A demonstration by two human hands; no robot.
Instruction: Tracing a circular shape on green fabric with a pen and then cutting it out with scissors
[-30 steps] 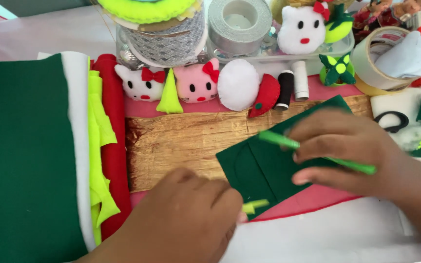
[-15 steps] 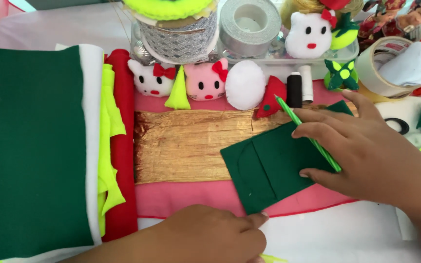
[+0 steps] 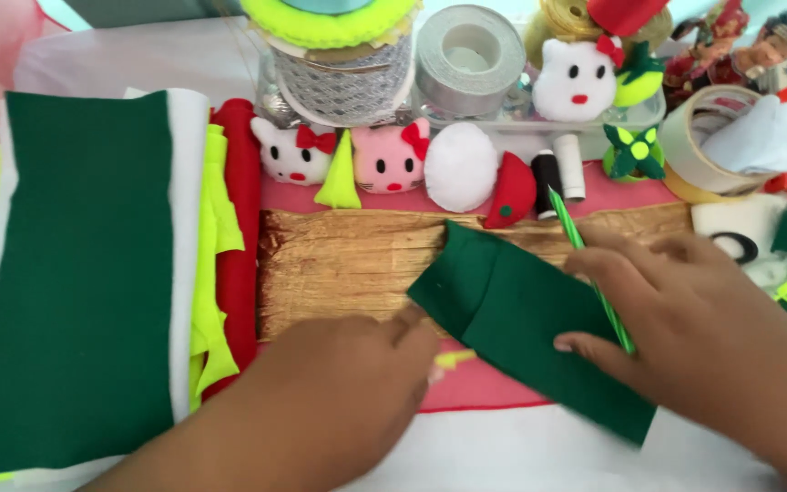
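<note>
The dark green felt piece (image 3: 539, 323) lies tilted across the right end of the golden crinkled mat (image 3: 348, 264). The right hand (image 3: 694, 337) rests on the felt, fingers closed around a green pencil (image 3: 589, 269). Left of the felt, the left hand (image 3: 339, 392) curls at its corner, pinching a small yellow scrap (image 3: 455, 358). Beyond the mat, a clear tray (image 3: 585, 132) holds a white plush cat head (image 3: 576, 80).

felt stack (image 3: 84, 273) laid at left | cat heads (image 3: 339, 155) and white ball (image 3: 460, 168) lined across upper centre | silver tape (image 3: 471, 59) set above | thread spools (image 3: 557, 173) placed beside | tape roll (image 3: 699, 146) seen upper right
</note>
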